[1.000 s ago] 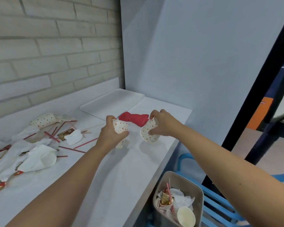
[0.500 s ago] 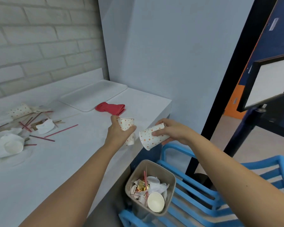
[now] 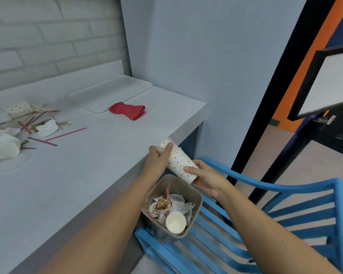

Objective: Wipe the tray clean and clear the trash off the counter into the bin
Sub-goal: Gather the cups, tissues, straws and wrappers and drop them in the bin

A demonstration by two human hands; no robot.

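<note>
I see the 2 cups (image 3: pixel 178 163), apart before, now joined (nested, I judge): left hand (image 3: pixel 156 161) grips one end, right hand (image 3: pixel 204 177) the other, bin (image 3: pixel 200 202) just below, ready to drop.

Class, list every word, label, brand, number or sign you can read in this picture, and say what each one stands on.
No text in this picture can be read.
cups: orange dots only, no words.
gold wrapper in the bin: any print is too small to read.
tag at far right: blurred, unreadable.
</note>
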